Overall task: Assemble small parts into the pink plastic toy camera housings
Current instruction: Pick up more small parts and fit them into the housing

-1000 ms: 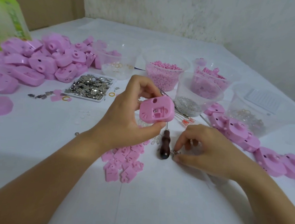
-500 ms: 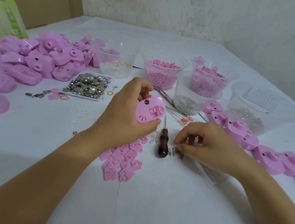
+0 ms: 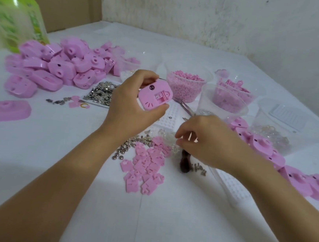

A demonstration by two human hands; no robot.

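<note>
Pretty simple look here tbh: it's just two bare arms. The left forearm (image 3: 54, 179) fills the lower left of the frame and the right forearm (image 3: 272, 202) the lower right, both bare all the way to the frame edge. The left hand (image 3: 129, 110) and right hand (image 3: 206, 141) are bare too, with slim fingers and short, plain-looking nails.

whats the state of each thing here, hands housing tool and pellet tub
left hand, grips the pink housing
pink housing, held off the table, recessed side toward camera
right hand, fingertips pinched; contents too small to tell
wooden-handled tool, lying flat, partly under right hand
pellet tub, upright, nearly full
</note>
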